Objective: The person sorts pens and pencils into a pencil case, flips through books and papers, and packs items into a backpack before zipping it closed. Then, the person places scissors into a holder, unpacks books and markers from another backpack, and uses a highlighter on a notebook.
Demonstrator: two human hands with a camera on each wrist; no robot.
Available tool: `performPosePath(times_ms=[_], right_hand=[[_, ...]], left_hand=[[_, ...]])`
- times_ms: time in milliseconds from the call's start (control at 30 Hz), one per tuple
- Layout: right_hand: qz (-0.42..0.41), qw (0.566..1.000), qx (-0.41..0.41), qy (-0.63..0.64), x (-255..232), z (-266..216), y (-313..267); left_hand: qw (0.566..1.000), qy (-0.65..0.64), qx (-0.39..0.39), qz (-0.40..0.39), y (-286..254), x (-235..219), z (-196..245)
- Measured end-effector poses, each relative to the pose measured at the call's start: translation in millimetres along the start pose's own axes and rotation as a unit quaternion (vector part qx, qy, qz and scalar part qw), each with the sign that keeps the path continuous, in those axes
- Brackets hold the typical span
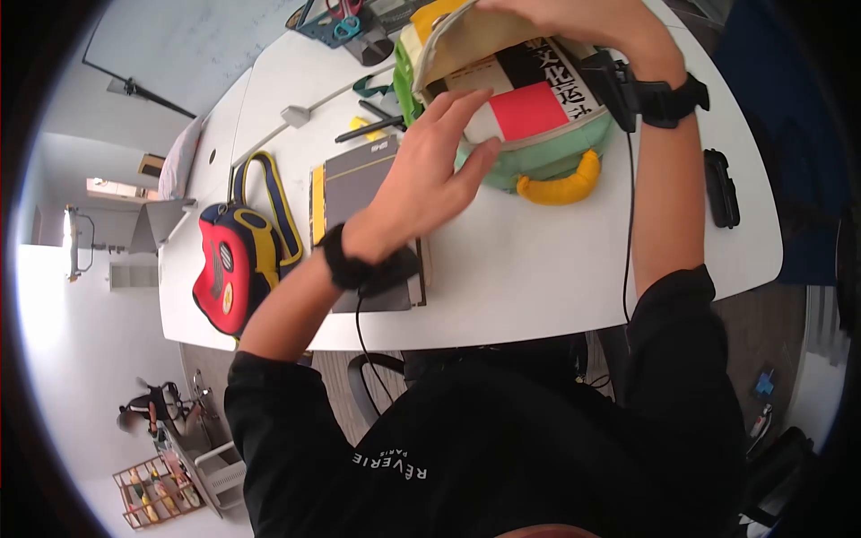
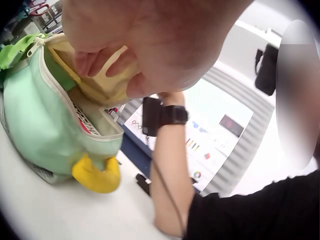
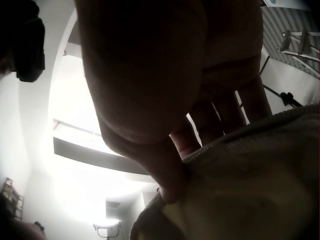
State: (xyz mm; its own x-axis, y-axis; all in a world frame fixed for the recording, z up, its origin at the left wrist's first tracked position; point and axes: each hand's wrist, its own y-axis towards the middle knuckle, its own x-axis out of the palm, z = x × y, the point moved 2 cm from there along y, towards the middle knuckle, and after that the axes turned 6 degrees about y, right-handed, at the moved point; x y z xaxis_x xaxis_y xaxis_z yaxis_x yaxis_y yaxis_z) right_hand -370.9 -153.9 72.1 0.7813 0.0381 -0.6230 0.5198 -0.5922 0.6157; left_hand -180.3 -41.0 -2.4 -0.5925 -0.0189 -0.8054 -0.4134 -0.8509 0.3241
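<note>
A mint-green backpack (image 1: 578, 142) with a yellow padded handle (image 1: 560, 184) lies unzipped on the table. Inside it is a book (image 1: 531, 109) with a black, white and red cover and large characters. My right hand (image 1: 578, 20) grips the edge of the raised flap (image 1: 475, 47); in the right wrist view its thumb is on the pale lining (image 3: 245, 185) and the fingers go behind the edge. Beside the opening, my left hand (image 1: 429, 166) has loosely bent, spread fingers and holds nothing. The left wrist view shows those fingers in front of the flap's yellowish inside (image 2: 112, 82).
Grey books (image 1: 359, 175) lie stacked under my left forearm. To their left is a small red, yellow and navy bag (image 1: 235, 260). Black pens (image 1: 369, 130) and a desk organizer with scissors (image 1: 345, 27) are farther back. A black case (image 1: 720, 188) lies near the right edge.
</note>
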Motion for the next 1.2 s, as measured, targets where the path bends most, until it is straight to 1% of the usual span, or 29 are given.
performPosePath(times_ms=[33,67,100,167,200,233,267,300,333,400,433,500,533,600,633,700,733,800,833,867,933,967,1000,1067,1100,1167,1200], right_hand=[[-0.002,1.0,-0.022,-0.016,-1.3,0.8,0.5],[-0.007,0.999,-0.043,-0.031,-1.1,2.0,0.8],[-0.008,0.999,-0.039,-0.028,0.4,4.9,0.9],[-0.004,0.998,-0.042,-0.037,0.1,7.5,1.1],[-0.003,0.998,-0.048,-0.038,1.6,8.0,0.3],[-0.012,0.999,-0.027,-0.04,0.7,6.1,1.0],[-0.011,0.999,-0.026,-0.036,1.3,5.9,1.0],[-0.027,0.999,-0.01,-0.036,2.6,5.6,2.3],[-0.042,0.998,0.005,-0.037,3.4,5.2,3.8],[-0.042,0.998,-0.007,-0.039,8.3,5.8,3.7],[-0.043,0.998,-0.017,-0.04,10.1,6.6,3.0],[-0.045,0.998,-0.02,-0.037,11.0,7.1,2.3],[-0.048,0.998,-0.026,-0.032,12.8,6.7,2.7],[-0.042,0.998,-0.039,-0.037,17.3,9.3,3.4],[-0.034,0.997,-0.05,-0.046,18.4,10.0,4.5],[-0.04,0.997,-0.055,-0.043,20.8,10.5,5.3],[-0.046,0.997,-0.055,-0.04,19.9,10.0,4.6],[-0.04,0.997,-0.042,-0.042,15.1,9.5,2.1],[-0.038,0.998,-0.034,-0.039,13.1,7.5,1.6],[-0.04,0.998,-0.034,-0.037,10.4,5.4,1.2],[-0.052,0.998,0.001,-0.032,5.1,2.9,2.6],[-0.052,0.998,-0.001,-0.032,4.9,2.4,3.1],[-0.048,0.998,-0.004,-0.034,3.8,2.2,3.1],[-0.045,0.998,-0.006,-0.041,-0.7,2.5,2.2],[-0.039,0.998,-0.01,-0.037,-3.3,2.4,1.7],[-0.036,0.999,-0.012,-0.032,-6.9,3.2,-1.0],[-0.026,0.999,-0.008,-0.03,-9.0,4.3,-2.8]], left_hand=[[0.998,0.054,-0.032,-0.016,11.8,11.3,-16.8],[0.992,0.107,-0.064,-0.031,19.6,18.6,-24.0],[0.992,0.105,-0.058,-0.032,22.8,22.1,-26.8],[0.973,0.037,-0.204,-0.101,24.2,24.6,-36.2],[0.973,0.037,-0.203,-0.106,28.1,22.0,-41.4],[0.952,-0.082,-0.259,-0.139,33.1,17.8,-45.8],[0.914,-0.199,-0.312,-0.166,34.4,15.0,-46.0],[0.875,-0.29,-0.348,-0.172,35.6,9.2,-43.5],[0.875,-0.288,-0.349,-0.17,37.2,5.8,-40.8],[0.801,-0.382,-0.415,-0.199,42.2,7.5,-38.8],[0.802,-0.383,-0.413,-0.199,44.2,10.6,-46.9],[0.757,-0.422,-0.442,-0.23,41.2,20.1,-67.9],[0.757,-0.422,-0.443,-0.229,42.0,20.9,-64.3],[0.727,-0.473,-0.454,-0.206,44.0,23.9,-53.6],[0.728,-0.474,-0.453,-0.202,42.9,28.1,-59.2],[0.731,-0.474,-0.465,-0.156,41.8,40.5,-77.8],[0.732,-0.474,-0.463,-0.159,44.4,37.6,-71.6],[0.728,-0.517,-0.434,-0.118,49.1,29.8,-59.5],[0.734,-0.507,-0.442,-0.087,49.9,30.9,-59.1],[0.733,-0.508,-0.444,-0.086,49.0,30.7,-57.1],[0.74,-0.557,-0.373,-0.063,50.9,23.3,-47.8],[0.744,-0.541,-0.39,-0.05,52.0,20.1,-42.2],[0.745,-0.541,-0.388,-0.05,51.8,17.2,-36.2],[0.764,-0.538,-0.356,0.012,52.5,13.3,-28.2],[0.763,-0.54,-0.354,0.01,53.9,10.6,-33.0],[0.696,-0.632,-0.34,-0.008,54.4,-0.1,-41.9],[0.695,-0.633,-0.341,-0.007,50.1,-3.4,-43.6]])
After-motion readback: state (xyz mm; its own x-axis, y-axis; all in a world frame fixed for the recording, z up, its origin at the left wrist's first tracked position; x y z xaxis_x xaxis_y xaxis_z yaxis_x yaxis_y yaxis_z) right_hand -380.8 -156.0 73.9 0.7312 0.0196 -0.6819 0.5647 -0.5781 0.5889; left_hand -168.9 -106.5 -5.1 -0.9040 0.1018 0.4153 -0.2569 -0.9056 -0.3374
